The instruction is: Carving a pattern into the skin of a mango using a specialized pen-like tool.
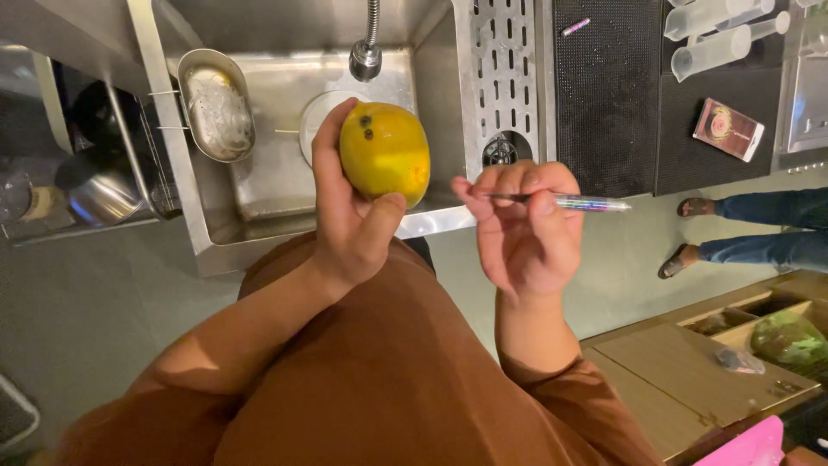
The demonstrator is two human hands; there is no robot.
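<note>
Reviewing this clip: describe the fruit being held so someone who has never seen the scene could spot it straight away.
Start at the steel sink with the hanging faucet. In front of it the left hand holds up a mango, while the right hand pinches a pen. The mango is the only round yellow thing there, with dark spots near its top.

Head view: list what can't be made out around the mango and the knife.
- Mango: far side hidden by left hand.
- Tool in right hand: working end hidden behind fingers; only the iridescent handle shows.
- Sink drain: too dim.
- Bystander: cut off by the right edge.
</note>
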